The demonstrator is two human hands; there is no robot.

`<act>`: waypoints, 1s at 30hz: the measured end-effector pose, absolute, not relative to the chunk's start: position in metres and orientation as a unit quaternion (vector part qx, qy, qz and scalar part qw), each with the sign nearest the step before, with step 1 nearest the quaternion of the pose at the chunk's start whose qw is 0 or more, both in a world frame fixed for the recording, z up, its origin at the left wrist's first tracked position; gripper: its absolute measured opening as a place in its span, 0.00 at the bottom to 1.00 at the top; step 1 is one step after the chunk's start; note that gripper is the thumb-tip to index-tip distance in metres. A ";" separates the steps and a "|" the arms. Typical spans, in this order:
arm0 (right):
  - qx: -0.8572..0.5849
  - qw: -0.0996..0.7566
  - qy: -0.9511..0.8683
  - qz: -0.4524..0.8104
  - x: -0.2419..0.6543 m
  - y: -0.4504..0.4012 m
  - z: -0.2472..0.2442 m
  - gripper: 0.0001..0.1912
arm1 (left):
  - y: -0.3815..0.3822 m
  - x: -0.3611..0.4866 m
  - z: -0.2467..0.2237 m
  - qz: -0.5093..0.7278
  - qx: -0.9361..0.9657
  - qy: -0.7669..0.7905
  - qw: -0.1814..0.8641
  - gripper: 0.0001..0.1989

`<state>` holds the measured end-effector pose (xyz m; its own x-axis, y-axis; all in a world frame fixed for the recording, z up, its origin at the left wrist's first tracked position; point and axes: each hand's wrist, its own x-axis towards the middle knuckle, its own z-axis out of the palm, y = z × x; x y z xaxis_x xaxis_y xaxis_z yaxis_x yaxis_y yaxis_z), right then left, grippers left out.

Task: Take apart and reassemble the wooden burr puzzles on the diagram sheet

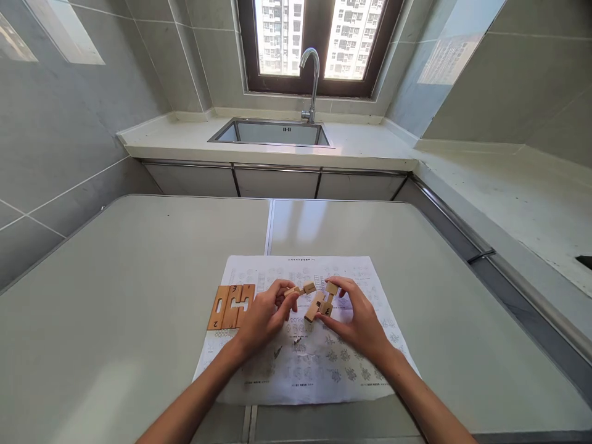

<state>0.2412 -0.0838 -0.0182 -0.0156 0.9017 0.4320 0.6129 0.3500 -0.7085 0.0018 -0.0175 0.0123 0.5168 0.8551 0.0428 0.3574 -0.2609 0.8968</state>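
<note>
Centrally, the left hand [267, 308] pinched a notched wooden piece [300, 290]; the right hand [358, 317], fingers half-curled, gripped joined wooden blocks [316, 306].

Both forearms, the left [203, 385] and the right [416, 391], are bare and slant inward from the lower corners. The left hand [263, 311] faces inward, its thumb and index finger closed in a pinch. The right hand [363, 317] reaches toward it, fingers curved, thumb below and index finger above, set wider apart; the two hands do not touch.
</note>
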 end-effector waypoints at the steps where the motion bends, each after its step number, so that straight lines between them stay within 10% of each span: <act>1: -0.544 0.446 -0.693 0.159 0.241 -0.084 -0.017 0.30 | -0.019 0.004 0.013 0.278 0.728 0.405 0.479 0.18; 30: -0.455 0.461 -0.757 0.084 0.224 -0.087 -0.011 0.36 | -0.031 0.015 0.010 0.212 0.764 0.354 0.496 0.19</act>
